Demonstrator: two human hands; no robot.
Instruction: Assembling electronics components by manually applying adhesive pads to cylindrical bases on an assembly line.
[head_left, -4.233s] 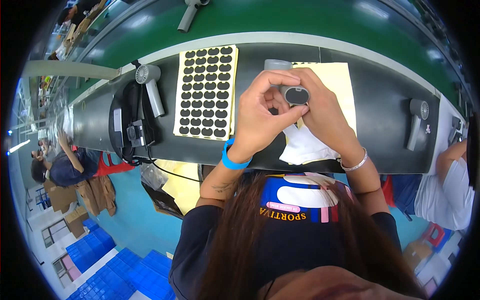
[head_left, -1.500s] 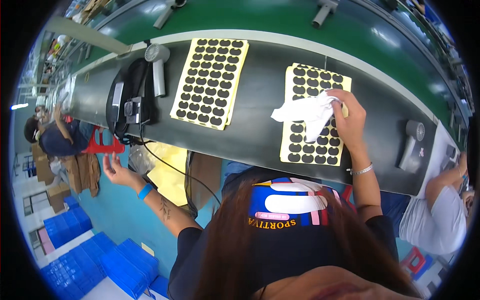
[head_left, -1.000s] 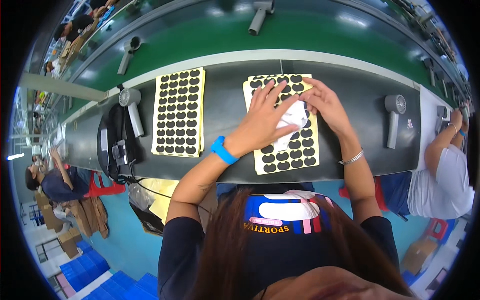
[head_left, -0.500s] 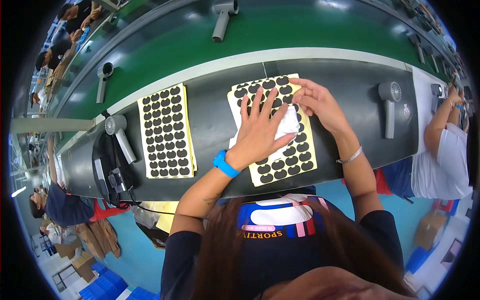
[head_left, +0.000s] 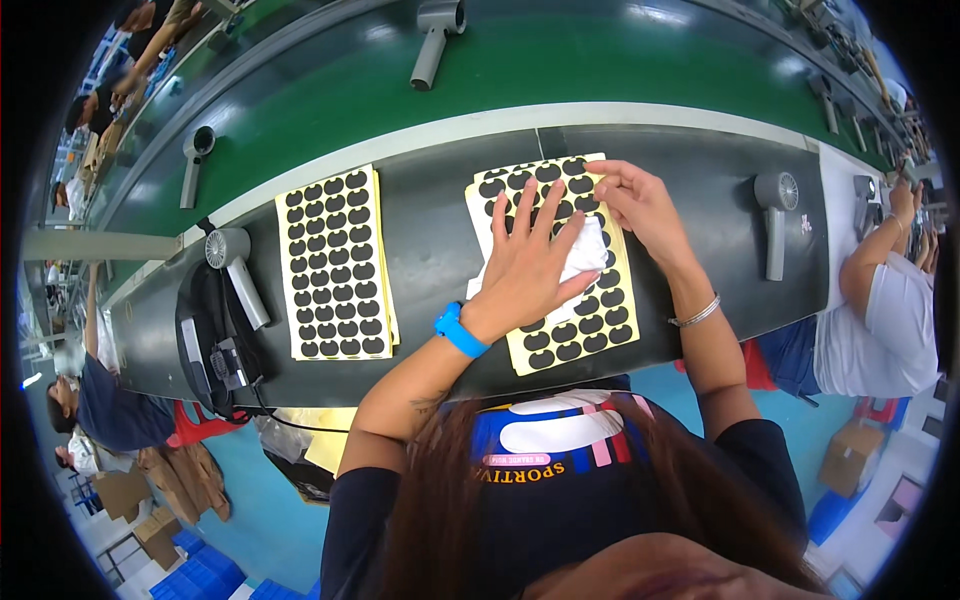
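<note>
In front of me lies a stack of sticker sheets [head_left: 565, 352], yellow-edged, with rows of black notched oval stickers. My left hand [head_left: 525, 265] rests flat across it, fingers spread, with a crumpled white cloth [head_left: 592, 246] partly under the palm and thumb. At the sheet's far right corner, my right hand [head_left: 640, 212] has thumb and index finger closed together beside the end stickers. Whatever is between those fingertips is too small to tell. A second stack of sticker sheets [head_left: 336, 265] lies to the left.
A grey handheld fan [head_left: 240, 278] lies at left beside a black bag [head_left: 200, 330] and cable. Another fan [head_left: 776, 225] lies at right. Beyond the bench edge, a green conveyor [head_left: 560, 60] carries more grey fan bodies [head_left: 432, 50]. Co-workers [head_left: 870, 280] sit on both sides.
My right thumb has moved closer to the index finger at the sheet's corner. The left hand stays spread on the sheet. Fan bodies on the conveyor have shifted slightly left, as the view moves a little.
</note>
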